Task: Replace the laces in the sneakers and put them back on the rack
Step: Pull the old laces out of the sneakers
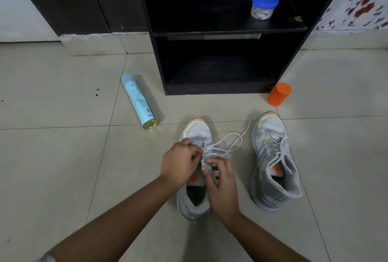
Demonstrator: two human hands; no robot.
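Two grey sneakers with orange toe tips stand on the tiled floor, toes toward the black rack (225, 89). The left sneaker (194, 203) lies under both hands. My left hand (180, 162) pinches the white lace (228, 142) at the eyelets on the shoe's left side. My right hand (220, 182) pinches the lace near the tongue. The lace loops out to the right, and its loose end reaches the floor between the shoes. The right sneaker (273, 169) is laced and stands apart, untouched.
A light blue spray can (139, 100) lies on the floor left of the rack. An orange cylinder (278, 94) lies at the rack's right foot. A blue-lidded jar (264, 5) stands on the rack's upper shelf. The lower shelf is dark.
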